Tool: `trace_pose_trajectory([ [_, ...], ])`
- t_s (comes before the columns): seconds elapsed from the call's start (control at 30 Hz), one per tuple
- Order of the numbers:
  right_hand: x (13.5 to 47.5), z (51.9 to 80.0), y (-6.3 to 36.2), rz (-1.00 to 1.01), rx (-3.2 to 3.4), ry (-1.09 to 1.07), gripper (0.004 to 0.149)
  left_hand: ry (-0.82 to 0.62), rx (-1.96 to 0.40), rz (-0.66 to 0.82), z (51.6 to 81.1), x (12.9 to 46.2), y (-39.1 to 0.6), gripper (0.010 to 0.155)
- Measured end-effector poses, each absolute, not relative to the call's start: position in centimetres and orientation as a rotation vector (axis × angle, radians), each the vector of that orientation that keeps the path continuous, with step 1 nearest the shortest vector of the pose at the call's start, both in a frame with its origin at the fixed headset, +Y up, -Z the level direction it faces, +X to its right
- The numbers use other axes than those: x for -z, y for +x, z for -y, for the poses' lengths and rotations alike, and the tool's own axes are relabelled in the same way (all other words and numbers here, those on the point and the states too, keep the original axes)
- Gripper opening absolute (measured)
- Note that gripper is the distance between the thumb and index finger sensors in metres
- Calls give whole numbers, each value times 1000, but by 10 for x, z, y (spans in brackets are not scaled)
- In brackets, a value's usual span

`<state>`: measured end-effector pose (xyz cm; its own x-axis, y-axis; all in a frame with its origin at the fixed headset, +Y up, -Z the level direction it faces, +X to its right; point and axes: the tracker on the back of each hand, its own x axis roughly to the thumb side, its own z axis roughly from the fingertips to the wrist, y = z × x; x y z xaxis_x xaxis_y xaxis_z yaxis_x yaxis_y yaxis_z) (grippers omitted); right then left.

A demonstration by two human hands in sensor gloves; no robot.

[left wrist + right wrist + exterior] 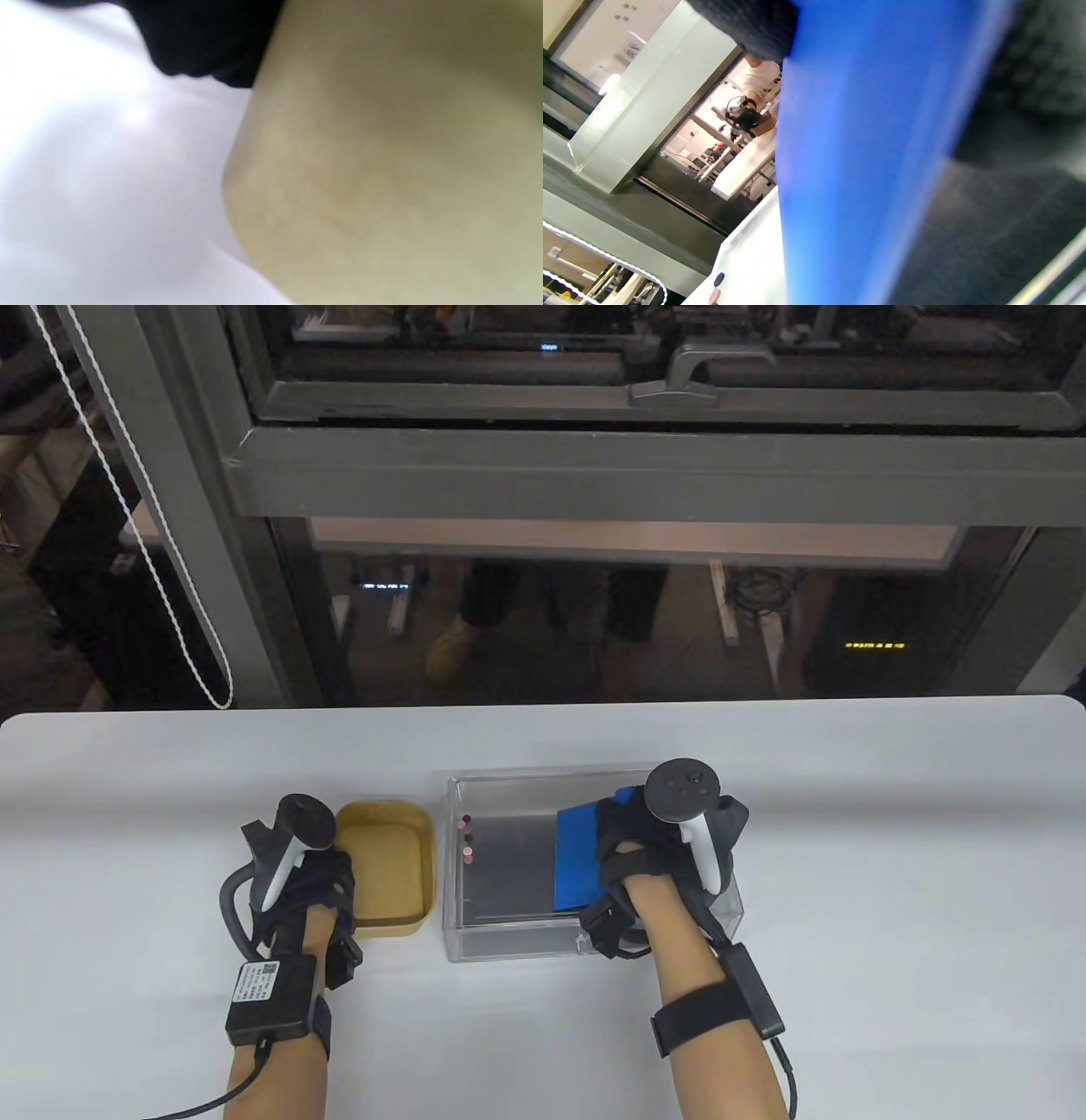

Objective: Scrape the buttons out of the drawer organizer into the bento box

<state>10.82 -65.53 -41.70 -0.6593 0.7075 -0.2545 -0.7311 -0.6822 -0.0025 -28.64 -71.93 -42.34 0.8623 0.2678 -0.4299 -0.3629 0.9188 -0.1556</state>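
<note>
A clear drawer organizer [462,933] stands mid-table with a dark floor. A few small pink and black buttons [466,838] lie by its left wall; two show in the right wrist view [716,284]. My right hand [653,848] is inside the organizer and holds a blue scraper [579,857], which fills the right wrist view [857,169]. A tan bento box [392,923] stands just left of the organizer, seemingly empty. My left hand [301,882] grips the box's left wall; the left wrist view shows that wall [382,169] close up and blurred.
The white table [891,831] runs to a far edge, beyond which stands a dark metal-framed glass cabinet [594,466]. A white beaded cord [161,577] hangs at the far left.
</note>
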Motion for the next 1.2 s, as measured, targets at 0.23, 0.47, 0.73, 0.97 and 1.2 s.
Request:
trace_pose_trajectory([
  [0.23, 418, 657, 107, -141, -2309, -306, 63, -202, -329, -389, 695, 434, -284, 51],
  [0.47, 428, 660, 99, -172, -2322, -318, 63, -214, -296, -360, 696, 440, -276, 51],
  [0.73, 456, 664, 72, -255, -2345, -327, 63, -236, -286, -333, 702, 444, -270, 51],
  [0.97, 477, 678, 50, -324, -2351, -317, 63, -249, -268, -328, 705, 445, -269, 51],
  [1.2, 485, 676, 20, -353, -2390, -262, 63, -253, -283, -325, 707, 443, -270, 51],
])
